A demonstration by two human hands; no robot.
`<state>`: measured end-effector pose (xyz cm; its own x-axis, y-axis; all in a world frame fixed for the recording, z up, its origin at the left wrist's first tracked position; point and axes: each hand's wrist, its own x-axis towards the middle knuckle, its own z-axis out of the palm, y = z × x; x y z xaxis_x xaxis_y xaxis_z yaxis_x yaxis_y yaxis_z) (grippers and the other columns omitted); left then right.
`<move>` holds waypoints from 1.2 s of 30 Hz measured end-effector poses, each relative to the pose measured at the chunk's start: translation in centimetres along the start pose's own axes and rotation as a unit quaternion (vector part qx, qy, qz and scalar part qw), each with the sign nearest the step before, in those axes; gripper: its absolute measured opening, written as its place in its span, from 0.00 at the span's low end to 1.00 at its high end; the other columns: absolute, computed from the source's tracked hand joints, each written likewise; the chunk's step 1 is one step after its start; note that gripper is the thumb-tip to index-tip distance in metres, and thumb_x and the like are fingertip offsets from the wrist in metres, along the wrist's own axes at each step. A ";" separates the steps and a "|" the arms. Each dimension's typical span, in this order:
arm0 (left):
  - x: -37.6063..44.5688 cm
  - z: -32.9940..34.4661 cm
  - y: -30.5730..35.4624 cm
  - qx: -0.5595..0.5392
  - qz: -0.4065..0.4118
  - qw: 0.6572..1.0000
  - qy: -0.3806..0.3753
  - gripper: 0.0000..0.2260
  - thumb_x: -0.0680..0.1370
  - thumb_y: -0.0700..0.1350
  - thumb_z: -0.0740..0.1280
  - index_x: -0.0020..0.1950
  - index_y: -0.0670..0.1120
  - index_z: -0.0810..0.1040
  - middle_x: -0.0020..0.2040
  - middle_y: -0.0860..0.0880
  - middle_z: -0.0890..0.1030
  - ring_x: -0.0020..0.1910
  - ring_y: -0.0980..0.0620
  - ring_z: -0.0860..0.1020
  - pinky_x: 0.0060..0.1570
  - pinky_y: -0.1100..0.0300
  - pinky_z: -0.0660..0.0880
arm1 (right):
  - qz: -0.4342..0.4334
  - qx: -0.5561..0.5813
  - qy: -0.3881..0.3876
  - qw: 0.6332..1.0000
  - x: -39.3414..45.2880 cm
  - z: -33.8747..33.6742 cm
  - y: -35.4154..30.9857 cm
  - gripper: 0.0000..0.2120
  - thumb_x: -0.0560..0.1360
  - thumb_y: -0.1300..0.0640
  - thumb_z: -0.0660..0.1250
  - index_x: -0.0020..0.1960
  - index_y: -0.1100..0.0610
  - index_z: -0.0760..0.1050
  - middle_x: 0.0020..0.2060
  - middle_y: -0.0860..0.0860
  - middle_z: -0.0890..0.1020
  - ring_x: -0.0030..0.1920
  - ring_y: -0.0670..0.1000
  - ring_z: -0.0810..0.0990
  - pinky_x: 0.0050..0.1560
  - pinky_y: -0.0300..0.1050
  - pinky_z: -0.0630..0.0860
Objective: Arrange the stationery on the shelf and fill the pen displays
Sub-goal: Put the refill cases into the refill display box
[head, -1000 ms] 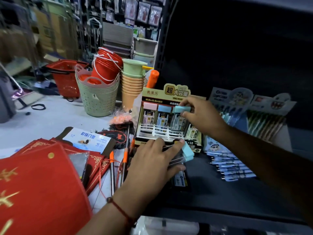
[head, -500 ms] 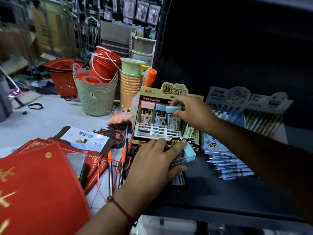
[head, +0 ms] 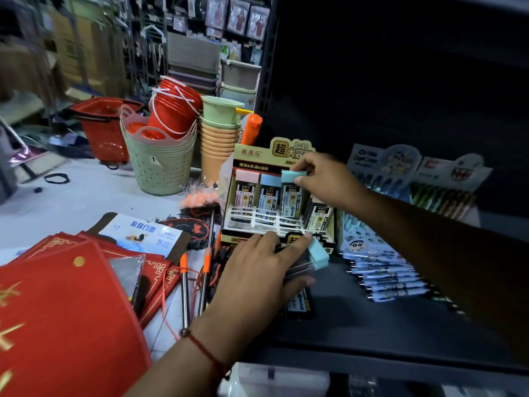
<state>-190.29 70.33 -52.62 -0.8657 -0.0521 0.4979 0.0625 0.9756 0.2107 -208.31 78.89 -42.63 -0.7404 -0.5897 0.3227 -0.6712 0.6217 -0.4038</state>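
Note:
A yellow-and-black cardboard display box (head: 252,153) stands on the dark shelf (head: 372,319). In its white rack stand lead cases with pink (head: 246,176) and blue (head: 270,180) caps. My right hand (head: 329,181) pinches a teal-capped case (head: 292,179) standing in the third slot. My left hand (head: 257,273) grips a stack of several teal-capped cases (head: 317,255) in front of the box. One case (head: 297,303) lies flat on the shelf below my left hand.
Cartoon-print pens (head: 392,282) lie loose on the shelf at right, below carded pen packs (head: 406,173). Left of the shelf stand stacked baskets (head: 160,164), cups (head: 217,138) and red buckets (head: 174,110). Red envelopes (head: 57,310) and two metal rods (head: 184,290) lie at the lower left.
My right hand has carried the teal-capped case leftward into the third slot beside the blue one. My left hand has stayed on its stack.

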 end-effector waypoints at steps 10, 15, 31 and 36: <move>0.0 0.1 0.3 -0.009 -0.004 1.000 -0.026 0.32 0.74 0.69 0.52 0.77 0.62 0.56 0.53 0.52 0.73 0.51 0.51 0.71 0.47 0.56 0.69 | -0.032 -0.093 -0.028 0.995 0.4 0.1 -1.4 0.06 0.76 0.59 0.69 0.49 0.49 0.76 0.44 0.45 0.80 0.40 0.45 0.78 0.34 0.43 0.73; 0.0 0.1 0.3 -0.024 -0.008 0.999 -0.026 0.31 0.75 0.69 0.52 0.77 0.62 0.58 0.52 0.52 0.73 0.52 0.51 0.71 0.49 0.55 0.70 | 0.031 -0.023 -0.016 0.999 0.8 0.3 -1.0 0.07 0.75 0.60 0.70 0.50 0.50 0.77 0.46 0.46 0.81 0.44 0.47 0.80 0.39 0.42 0.76; 0.1 0.2 0.9 -0.059 -0.009 0.998 -0.030 0.31 0.75 0.69 0.52 0.77 0.63 0.57 0.54 0.53 0.73 0.53 0.51 0.71 0.52 0.56 0.69 | 0.077 0.003 -0.059 0.995 1.0 -0.4 -2.1 0.11 0.74 0.66 0.70 0.43 0.49 0.76 0.45 0.50 0.81 0.44 0.50 0.82 0.44 0.48 0.81; 0.0 0.2 0.9 -0.067 -0.012 0.997 -0.039 0.31 0.75 0.69 0.53 0.77 0.64 0.54 0.55 0.53 0.72 0.55 0.52 0.69 0.52 0.56 0.69 | 0.095 0.029 -0.084 0.992 1.5 -0.6 -2.1 0.09 0.74 0.67 0.70 0.46 0.53 0.77 0.47 0.54 0.81 0.44 0.50 0.82 0.42 0.45 0.81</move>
<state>-190.34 71.25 -52.58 -0.9032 -0.0540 0.4258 0.1016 0.9370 0.3343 -208.05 77.03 -40.83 -0.8330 -0.5456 0.0922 -0.5139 0.7012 -0.4941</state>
